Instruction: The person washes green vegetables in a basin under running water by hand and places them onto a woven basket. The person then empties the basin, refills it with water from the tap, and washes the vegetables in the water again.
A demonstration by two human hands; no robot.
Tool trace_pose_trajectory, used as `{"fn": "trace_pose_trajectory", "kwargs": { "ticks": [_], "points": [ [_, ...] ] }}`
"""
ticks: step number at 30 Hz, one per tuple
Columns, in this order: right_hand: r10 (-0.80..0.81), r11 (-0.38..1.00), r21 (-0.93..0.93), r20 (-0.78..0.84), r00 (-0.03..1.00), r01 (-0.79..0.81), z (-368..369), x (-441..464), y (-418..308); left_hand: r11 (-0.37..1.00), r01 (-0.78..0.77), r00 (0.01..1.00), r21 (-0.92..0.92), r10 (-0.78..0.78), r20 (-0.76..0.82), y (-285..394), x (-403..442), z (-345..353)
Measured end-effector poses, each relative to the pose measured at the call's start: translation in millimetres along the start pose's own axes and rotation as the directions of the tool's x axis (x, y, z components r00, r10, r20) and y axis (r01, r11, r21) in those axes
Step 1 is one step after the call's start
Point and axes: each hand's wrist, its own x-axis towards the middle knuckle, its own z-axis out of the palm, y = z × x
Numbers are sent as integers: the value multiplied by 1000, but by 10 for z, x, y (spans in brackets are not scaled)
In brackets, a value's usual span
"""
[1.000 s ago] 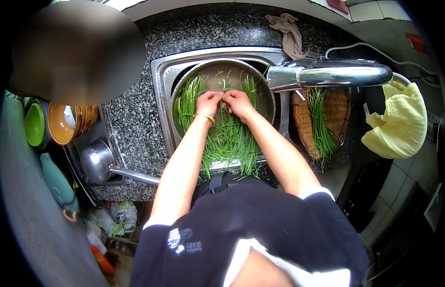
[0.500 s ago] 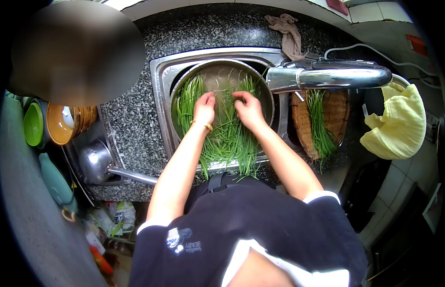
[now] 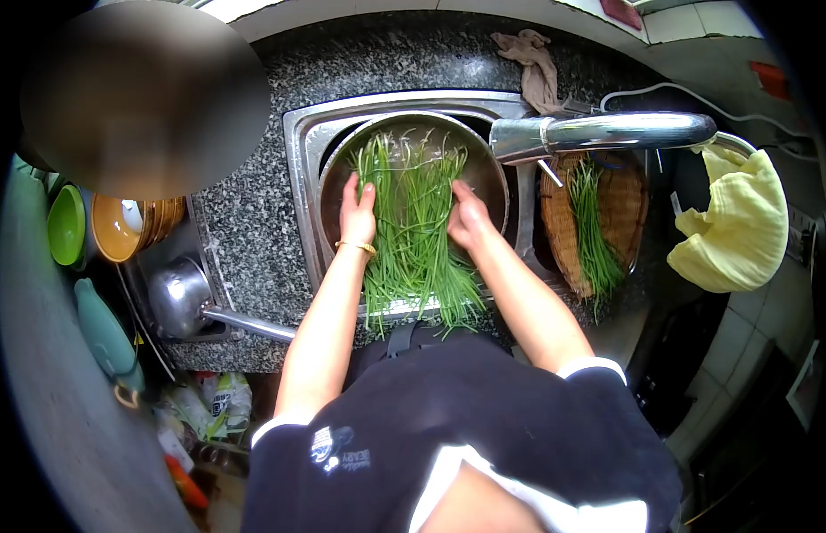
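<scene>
Long green chives (image 3: 413, 226) lie in a large round metal basin (image 3: 489, 182) in the sink, their lower ends hanging over the near rim. Some pale root ends show at the far side. My left hand (image 3: 358, 213) presses against the left edge of the bunch, thumb up and fingers partly hidden. Against the right edge, my right hand (image 3: 469, 213) curls its fingers round the outer stalks. Between them the two hands hold the bunch together.
A chrome faucet (image 3: 608, 133) reaches over the sink's right side. Beneath it, a woven basket (image 3: 632, 204) holds another bunch of chives. At left are a metal ladle (image 3: 177, 298), orange bowls (image 3: 111, 240) and a green bowl (image 3: 66, 226). A yellow cloth (image 3: 742, 226) hangs at right.
My hands have moved apart to the outer sides and slightly nearer to me. The chives, spread along both sides of the basin before, are now gathered into one bunch in the middle.
</scene>
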Motion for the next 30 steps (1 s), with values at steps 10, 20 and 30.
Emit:
{"fn": "trace_pose_trajectory", "kwargs": {
  "ticks": [10,20,30],
  "points": [
    [117,981,-170,157,981,-90,336,-268,-64,774,434,897,-462,-324,299,349,-165,42],
    [-559,-428,-813,582,591,395,295,-532,-112,941,253,958,-223,-211,196,-102,2,-24],
    [-418,-575,-686,715,561,447,346,-355,-30,941,264,962,-214,-241,129,-56,-93,-65]
  ]
}}
